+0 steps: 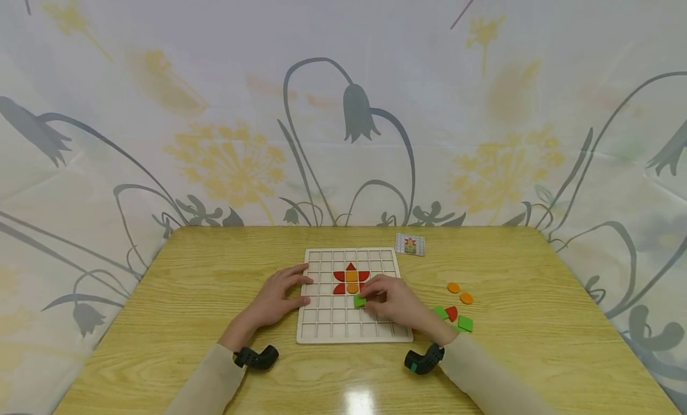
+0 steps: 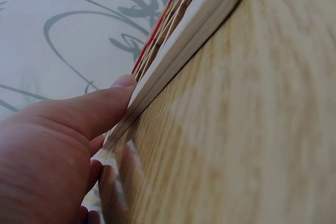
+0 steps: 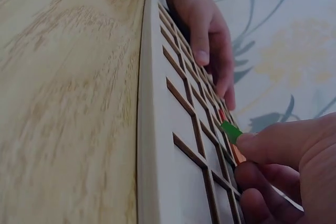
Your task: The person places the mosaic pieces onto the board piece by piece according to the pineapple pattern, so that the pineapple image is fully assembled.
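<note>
In the head view a white grid board (image 1: 322, 331) lies on the table. My left hand (image 1: 276, 296) rests at its left edge, fingertips just over the rim; in the left wrist view the thumb (image 2: 100, 108) touches that rim. Between thumb and fingers my right hand (image 1: 397, 302) pinches a green square tile (image 1: 359, 302), close over the cells below an orange round tile (image 1: 352, 288). Above that round tile sit an orange square (image 1: 351, 276), a red triangle (image 1: 351, 266) and several red curved pieces (image 1: 339, 276). The right hand hides part of the board.
Right of the board lie two orange discs (image 1: 453, 288), some green squares (image 1: 465, 324) and a red piece (image 1: 451, 313). Behind the board's right corner is a small pattern card (image 1: 410, 244). A flower-printed curtain (image 1: 322, 164) hangs behind the table (image 1: 214, 248).
</note>
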The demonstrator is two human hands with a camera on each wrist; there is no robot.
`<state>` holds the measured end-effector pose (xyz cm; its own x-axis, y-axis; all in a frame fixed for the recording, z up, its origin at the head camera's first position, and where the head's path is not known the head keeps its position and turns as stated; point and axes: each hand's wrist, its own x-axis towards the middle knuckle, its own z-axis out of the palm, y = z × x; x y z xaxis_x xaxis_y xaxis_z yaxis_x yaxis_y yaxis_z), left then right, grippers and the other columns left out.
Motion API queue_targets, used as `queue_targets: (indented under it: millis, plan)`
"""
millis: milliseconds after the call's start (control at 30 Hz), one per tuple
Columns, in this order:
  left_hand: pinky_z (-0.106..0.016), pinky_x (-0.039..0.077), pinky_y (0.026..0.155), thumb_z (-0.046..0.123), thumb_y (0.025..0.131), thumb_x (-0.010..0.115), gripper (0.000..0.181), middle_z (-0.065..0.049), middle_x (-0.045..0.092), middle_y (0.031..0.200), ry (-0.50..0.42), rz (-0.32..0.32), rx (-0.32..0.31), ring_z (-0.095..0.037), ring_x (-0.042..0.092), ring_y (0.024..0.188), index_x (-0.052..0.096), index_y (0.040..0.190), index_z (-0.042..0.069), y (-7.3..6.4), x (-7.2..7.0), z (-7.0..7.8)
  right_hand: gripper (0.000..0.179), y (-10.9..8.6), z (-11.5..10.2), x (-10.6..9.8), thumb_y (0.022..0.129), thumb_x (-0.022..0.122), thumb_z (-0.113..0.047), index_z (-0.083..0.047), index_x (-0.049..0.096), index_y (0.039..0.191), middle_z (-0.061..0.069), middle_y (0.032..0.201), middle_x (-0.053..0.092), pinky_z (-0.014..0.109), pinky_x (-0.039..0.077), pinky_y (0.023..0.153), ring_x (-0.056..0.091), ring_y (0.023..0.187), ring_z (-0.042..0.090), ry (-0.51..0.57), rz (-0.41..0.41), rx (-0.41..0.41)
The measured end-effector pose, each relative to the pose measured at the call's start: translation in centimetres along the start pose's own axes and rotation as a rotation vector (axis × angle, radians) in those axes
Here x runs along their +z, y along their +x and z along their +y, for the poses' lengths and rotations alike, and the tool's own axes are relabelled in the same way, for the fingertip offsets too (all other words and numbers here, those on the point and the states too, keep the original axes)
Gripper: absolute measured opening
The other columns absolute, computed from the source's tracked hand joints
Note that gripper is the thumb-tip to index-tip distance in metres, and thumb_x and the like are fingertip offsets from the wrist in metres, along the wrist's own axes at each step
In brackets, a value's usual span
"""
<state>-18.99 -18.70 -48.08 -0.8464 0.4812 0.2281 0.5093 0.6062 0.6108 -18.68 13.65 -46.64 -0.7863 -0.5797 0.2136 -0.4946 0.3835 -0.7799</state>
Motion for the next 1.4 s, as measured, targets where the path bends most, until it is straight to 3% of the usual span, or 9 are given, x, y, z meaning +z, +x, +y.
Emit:
queue_targets:
  millis: [467,867,1400]
  plan:
    - [-0.064,0.024,0.11,0.027,0.095,0.07,0.035,-0.012,0.042,0.153,-0.015,0.002,-0.004,-0.041,0.036,0.139,0.067,0.126,0.012,-0.2,-0.1,0.1,0.015,0.6,-0.3,0.8,0.088,0.075,-0.005,-0.011,0.076,0.101,-0.001,0.106,0.066,0.025,0.049,0.065,0.055,0.075,0.007,-0.066,0.002,-0.027]
    - [-0.063,0.023,0.111,0.025,0.094,0.071,0.035,-0.011,0.042,0.154,-0.007,0.005,0.006,-0.04,0.036,0.139,0.067,0.125,0.013,0.1,0.0,-0.1,0.012,0.9,-0.7,1.2,0.087,0.076,-0.005,-0.013,0.078,0.096,-0.002,0.107,0.064,0.025,0.049,0.066,0.056,0.079,0.008,-0.078,0.034,0.034]
    - [-0.063,0.023,0.111,0.027,0.095,0.07,0.035,-0.011,0.042,0.154,-0.012,-0.01,-0.012,-0.04,0.036,0.139,0.067,0.126,0.013,-0.1,-0.1,0.1,0.011,0.7,-0.7,0.4,0.089,0.074,-0.005,-0.014,0.079,0.093,-0.003,0.105,0.066,0.026,0.051,0.069,0.059,0.084,0.011,-0.101,0.057,0.008]
